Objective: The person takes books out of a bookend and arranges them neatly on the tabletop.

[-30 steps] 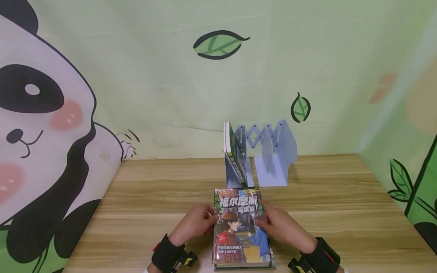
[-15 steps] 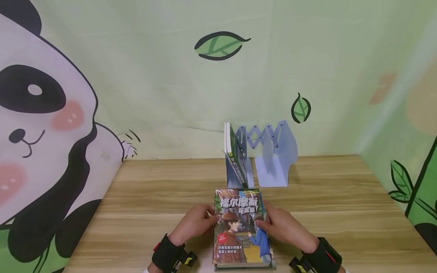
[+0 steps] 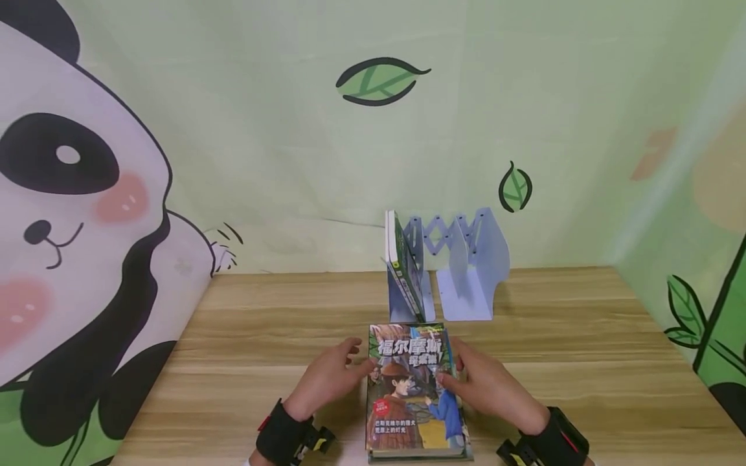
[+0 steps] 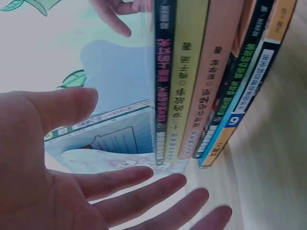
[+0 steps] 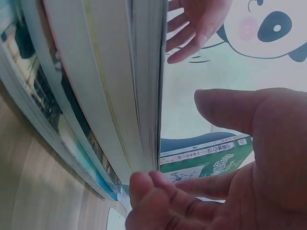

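Book stack [image 3: 408,395]: I observe left hand [image 3: 332,375] spread beside its left edge, right hand [image 3: 488,385] relaxed, thumb apart, at its right; tabletop [image 3: 594,369] extends widely either side.

Soft, even light fills the head view, a pale streak [image 3: 705,97] crossing the backdrop [image 3: 280,129] at right. Wrist views look hazy, bluish

The left hand [image 4: 57,191] is positioned beside a book stack [image 4: 206,91], fingers extended and spread; the spines face this hand. Part of the right hand [image 4: 111,14] appears at top; other books [image 4: 105,139] sit behind the stack.
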Tool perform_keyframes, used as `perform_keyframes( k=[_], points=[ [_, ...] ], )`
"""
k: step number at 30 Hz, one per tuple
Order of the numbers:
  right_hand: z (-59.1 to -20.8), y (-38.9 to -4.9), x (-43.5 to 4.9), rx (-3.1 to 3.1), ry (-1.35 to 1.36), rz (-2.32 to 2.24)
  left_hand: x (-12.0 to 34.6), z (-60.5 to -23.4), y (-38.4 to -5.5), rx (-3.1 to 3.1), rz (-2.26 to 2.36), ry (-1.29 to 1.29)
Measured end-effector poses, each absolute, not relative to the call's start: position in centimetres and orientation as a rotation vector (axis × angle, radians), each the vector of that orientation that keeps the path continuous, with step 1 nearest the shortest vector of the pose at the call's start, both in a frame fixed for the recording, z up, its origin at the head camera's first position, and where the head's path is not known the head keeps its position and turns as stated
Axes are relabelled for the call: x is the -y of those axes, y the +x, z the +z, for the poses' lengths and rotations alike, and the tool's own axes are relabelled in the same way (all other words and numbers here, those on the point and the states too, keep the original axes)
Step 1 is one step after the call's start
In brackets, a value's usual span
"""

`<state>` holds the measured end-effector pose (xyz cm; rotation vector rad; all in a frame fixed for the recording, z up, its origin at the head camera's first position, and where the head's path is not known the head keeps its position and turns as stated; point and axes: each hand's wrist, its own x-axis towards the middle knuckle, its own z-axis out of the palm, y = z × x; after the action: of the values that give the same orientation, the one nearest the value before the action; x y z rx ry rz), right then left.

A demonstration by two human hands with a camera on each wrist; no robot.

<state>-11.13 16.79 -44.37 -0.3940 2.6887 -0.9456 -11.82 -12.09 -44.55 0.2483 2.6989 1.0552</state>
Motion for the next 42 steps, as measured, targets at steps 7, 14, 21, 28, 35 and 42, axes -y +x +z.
perform_keyframes(
  k=[7,14,21,28,35,42],
  points=[
    [-44.4,-10.9,-17.0,-2.758,-0.385,-0.891,11.7,-44.3,-11.7,-2.697,1.025,0.253],
    [-44.0,-10.6,-17.1,-2.798,-0.469,-0.884,11.7,-44.1,-11.8,-2.721,1.014,0.328],
    [-43.6,-10.3,-17.0,-2.868,-0.621,-0.821,11.5,-43.4,-11.4,-2.746,1.003,0.361],
    [-43.4,-9.7,-17.1,-2.906,-0.679,-0.822,11.0,-42.4,-11.1,-2.780,0.942,0.444],
    [-43.1,-9.3,-17.4,-2.953,-0.722,-0.821,10.3,-41.4,-11.3,-2.808,0.963,0.511],
    [-42.8,-9.1,-17.7,-2.964,-0.726,-0.863,9.7,-40.3,-11.5,-2.843,0.968,0.520]
  ],
)
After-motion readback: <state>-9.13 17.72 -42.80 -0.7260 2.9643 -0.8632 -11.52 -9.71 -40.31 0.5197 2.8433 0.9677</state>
